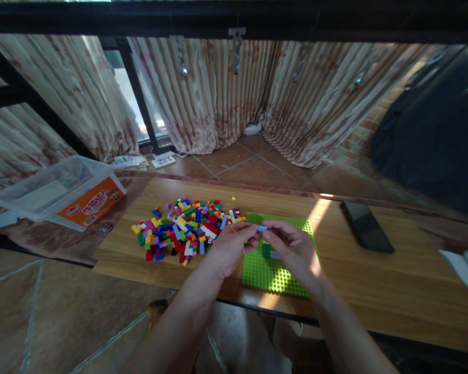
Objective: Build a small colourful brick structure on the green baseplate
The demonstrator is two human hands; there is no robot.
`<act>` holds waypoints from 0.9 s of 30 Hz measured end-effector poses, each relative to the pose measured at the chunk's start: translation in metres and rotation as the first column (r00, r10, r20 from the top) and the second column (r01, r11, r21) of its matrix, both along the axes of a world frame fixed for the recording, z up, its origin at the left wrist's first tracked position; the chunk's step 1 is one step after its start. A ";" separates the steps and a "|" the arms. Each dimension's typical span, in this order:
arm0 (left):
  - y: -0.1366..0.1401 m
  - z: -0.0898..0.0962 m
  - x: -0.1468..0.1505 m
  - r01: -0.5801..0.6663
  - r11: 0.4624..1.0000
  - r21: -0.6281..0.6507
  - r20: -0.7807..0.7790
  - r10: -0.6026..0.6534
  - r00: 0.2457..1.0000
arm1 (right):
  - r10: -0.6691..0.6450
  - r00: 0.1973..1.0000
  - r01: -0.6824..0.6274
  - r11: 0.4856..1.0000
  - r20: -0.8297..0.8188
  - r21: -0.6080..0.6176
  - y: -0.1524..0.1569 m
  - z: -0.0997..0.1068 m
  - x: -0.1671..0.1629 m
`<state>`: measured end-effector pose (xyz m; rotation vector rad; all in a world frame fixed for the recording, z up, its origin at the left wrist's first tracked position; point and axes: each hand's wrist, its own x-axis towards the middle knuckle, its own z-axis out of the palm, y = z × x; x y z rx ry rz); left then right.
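Observation:
A small light-blue toy brick [261,228] is pinched between the fingertips of both hands, above the green studded baseplate [257,267]. My left hand [234,244] comes in from the pile side, its thumb and fingers closed on one end of the brick. At the other end, the fingers of my right hand [292,244] are closed too. Below and partly behind my right hand, a green brick [265,250] and a pale one beside it sit on the baseplate. A heap of mixed coloured bricks [187,228] lies left of the baseplate.
A black phone [366,227] lies on the wooden table [405,280] to the right, with white paper [464,270] at the far right edge. A clear plastic bin [62,192] with an orange label stands at the left. One yellow piece [233,198] lies apart near the back edge.

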<state>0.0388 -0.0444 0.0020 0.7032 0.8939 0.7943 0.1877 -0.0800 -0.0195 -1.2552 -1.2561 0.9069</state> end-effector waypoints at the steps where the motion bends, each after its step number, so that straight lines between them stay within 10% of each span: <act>1: 0.000 0.000 0.002 0.009 1.000 0.022 -0.014 -0.009 1.000 | -0.015 1.000 0.015 1.000 0.018 -0.013 0.000 0.000 0.004; 27: -0.002 -0.010 0.039 0.153 0.952 0.264 -0.247 -0.087 0.965 | 0.066 0.948 -0.028 0.992 0.313 -0.125 -0.010 0.000 0.061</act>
